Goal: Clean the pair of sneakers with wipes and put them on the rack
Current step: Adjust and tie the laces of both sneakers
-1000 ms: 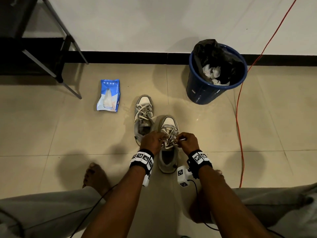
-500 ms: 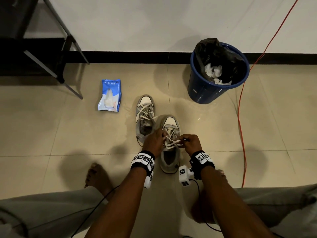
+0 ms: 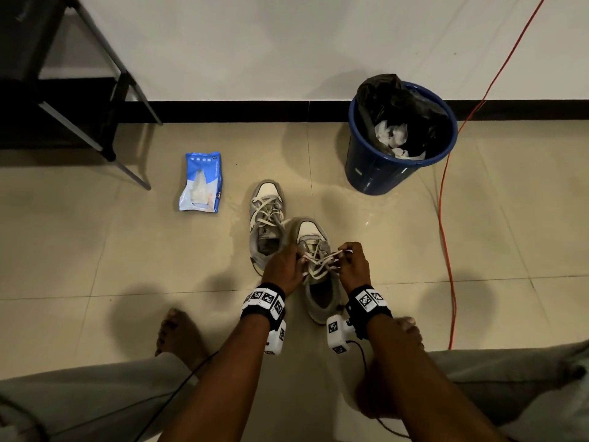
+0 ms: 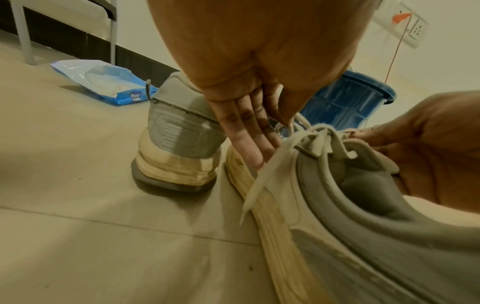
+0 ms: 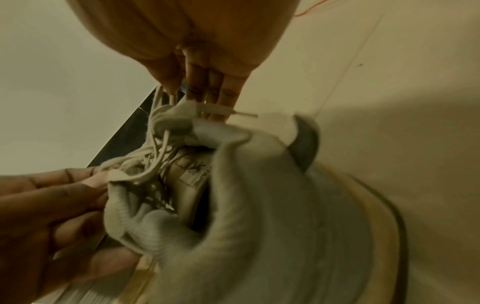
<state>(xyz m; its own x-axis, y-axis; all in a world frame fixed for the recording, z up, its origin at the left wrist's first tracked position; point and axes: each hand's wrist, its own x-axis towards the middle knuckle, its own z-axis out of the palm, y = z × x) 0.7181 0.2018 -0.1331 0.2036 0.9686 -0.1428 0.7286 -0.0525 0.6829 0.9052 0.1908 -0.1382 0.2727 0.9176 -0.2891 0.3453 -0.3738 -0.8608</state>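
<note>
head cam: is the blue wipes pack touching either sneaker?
No, the blue plastic wipes pack lies apart on the beige tiled floor, left of the farther grey-and-white laced sneaker.

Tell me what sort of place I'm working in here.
Probably an indoor room at home: beige tiled floor, white wall with black skirting, blue plastic bin lined with a black bag, wall socket.
</note>
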